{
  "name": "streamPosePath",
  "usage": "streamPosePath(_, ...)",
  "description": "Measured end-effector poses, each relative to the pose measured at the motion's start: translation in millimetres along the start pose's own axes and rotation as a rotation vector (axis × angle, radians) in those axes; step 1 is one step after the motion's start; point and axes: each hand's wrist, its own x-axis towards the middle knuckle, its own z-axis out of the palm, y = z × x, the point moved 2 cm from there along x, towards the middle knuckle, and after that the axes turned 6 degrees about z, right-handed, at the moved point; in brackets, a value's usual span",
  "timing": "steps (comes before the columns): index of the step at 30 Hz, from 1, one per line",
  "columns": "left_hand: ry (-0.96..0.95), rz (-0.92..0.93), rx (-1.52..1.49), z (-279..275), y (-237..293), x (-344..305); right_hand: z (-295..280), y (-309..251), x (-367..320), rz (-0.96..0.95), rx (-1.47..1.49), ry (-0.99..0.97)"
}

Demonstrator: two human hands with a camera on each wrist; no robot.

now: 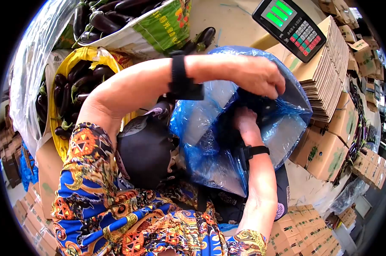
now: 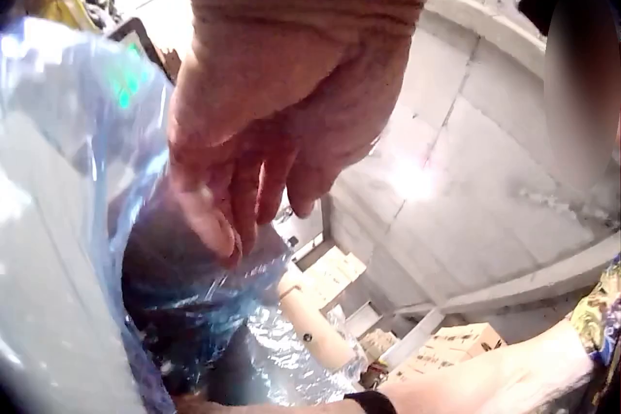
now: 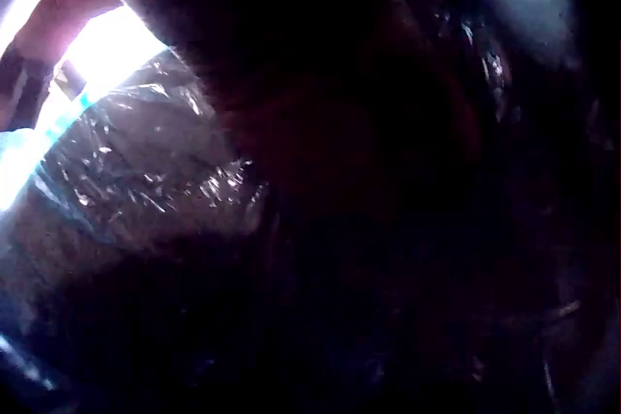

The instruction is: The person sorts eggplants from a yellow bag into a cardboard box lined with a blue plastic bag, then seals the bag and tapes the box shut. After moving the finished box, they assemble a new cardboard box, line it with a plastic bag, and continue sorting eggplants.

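A blue clear plastic bag [image 1: 201,123] lines a box with raised flaps, its mouth spread wide. Over the far side of that mouth hangs my left hand [image 1: 261,79]. In the left wrist view its fingers [image 2: 218,225] droop loosely beside the bag's plastic, with nothing between them. My right hand [image 1: 246,117] reaches down into the dark inside of the bag. The right wrist view is mostly black, with shiny plastic [image 3: 146,171] at the left; the right fingers are hidden in shadow, and I cannot tell what they hold.
Eggplants [image 1: 67,100] fill a yellow bag [image 1: 56,128] and a white-and-green sack [image 1: 165,32] at the left. A scale display [image 1: 289,27] with green digits stands far right, near flattened cardboard [image 1: 325,77]. Boxes [image 1: 323,149] stand right. A dark-covered knee [image 1: 146,151] is beside the bag.
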Motion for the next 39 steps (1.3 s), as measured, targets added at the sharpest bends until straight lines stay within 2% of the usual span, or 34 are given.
streamPosePath(2, 0.188, -0.078, -0.047, -20.6, 7.2, -19.4, -4.7, -9.4, -13.4, -0.182, 0.19, 0.039)
streamPosePath(3, 0.371, -0.057, 0.003, -20.4, -0.5, -29.8, -1.1, -15.0, -19.6, -0.276, 0.269, 0.053)
streamPosePath(4, 0.402, -0.16, 0.278, -25.1, -1.9, -41.2, 3.3, -23.4, -23.5, -0.361, 0.297, 0.067)
streamPosePath(6, 0.647, -0.165, 0.573, -12.4, -31.9, -66.5, 14.7, -43.8, -29.6, -0.516, 0.303, 0.087)
streamPosePath(8, 0.324, -0.531, 0.223, -2.8, -54.8, -86.4, 29.9, -59.5, -28.3, -0.584, 0.248, 0.075)
streamPosePath(9, 0.403, -0.335, 0.153, 10.7, -67.8, -99.1, 35.6, -66.3, -26.3, -0.604, 0.21, 0.069)
streamPosePath(10, 0.419, -0.272, 0.139, 27.7, -82.4, -105.3, 43.0, -71.2, -21.7, -0.606, 0.171, 0.068)
streamPosePath(12, 0.526, -0.25, 0.146, 29.6, -76.1, -108.5, 52.7, -74.8, -19.3, -0.599, 0.112, 0.067)
streamPosePath(14, 0.43, -0.317, 0.096, 20.7, -63.3, -110.5, 58.3, -73.4, -15.2, -0.588, 0.072, 0.065)
streamPosePath(18, 0.398, -0.352, 0.181, -19.1, -32.0, -148.1, 60.1, -69.1, -14.4, -0.587, 0.034, 0.068)
streamPosePath(19, 0.525, -0.318, 0.127, -34.2, -3.2, -175.7, 57.7, -68.0, -16.3, -0.584, 0.036, 0.068)
streamPosePath(21, 0.588, -0.419, -0.026, -67.0, 44.9, -237.9, 57.1, -63.8, -19.4, -0.576, 0.024, 0.068)
streamPosePath(22, 0.692, -0.468, -0.174, -75.4, 48.4, -276.1, 55.4, -63.2, -21.8, -0.571, 0.021, 0.071)
streamPosePath(23, 0.833, -0.563, -0.247, -82.6, 74.1, -310.9, 54.6, -62.9, -22.9, -0.567, 0.016, 0.073)
streamPosePath(25, 1.13, -0.653, -0.305, -84.7, 92.0, -377.7, 56.0, -62.7, -24.5, -0.565, 0.01, 0.068)
streamPosePath(27, 1.23, -0.842, -0.232, -69.0, 105.1, -434.5, 50.8, -63.6, -25.3, -0.567, 0.004, 0.073)
streamPosePath(29, 1.197, -0.952, -0.311, -45.4, 114.5, -471.7, 52.1, -59.2, -27.9, -0.558, -0.002, 0.074)
streamPosePath(32, 1.302, -0.928, -0.565, -10.8, 116.9, -495.9, 46.8, -58.1, -30.1, -0.557, -0.004, 0.072)
streamPosePath(36, 1.533, -0.701, -0.89, 32.0, 89.9, -500.1, 35.4, -50.0, -33.4, -0.553, -0.01, 0.081)
streamPosePath(37, 1.567, -0.756, -0.917, 43.8, 84.9, -497.2, 33.1, -46.2, -35.6, -0.554, -0.011, 0.08)
streamPosePath(38, 1.507, -0.803, -0.908, 55.5, 81.2, -494.1, 30.7, -42.1, -36.6, -0.551, -0.015, 0.086)
streamPosePath(39, 1.346, -0.942, -0.795, 67.5, 82.5, -492.6, 27.8, -39.6, -38.4, -0.551, -0.009, 0.089)
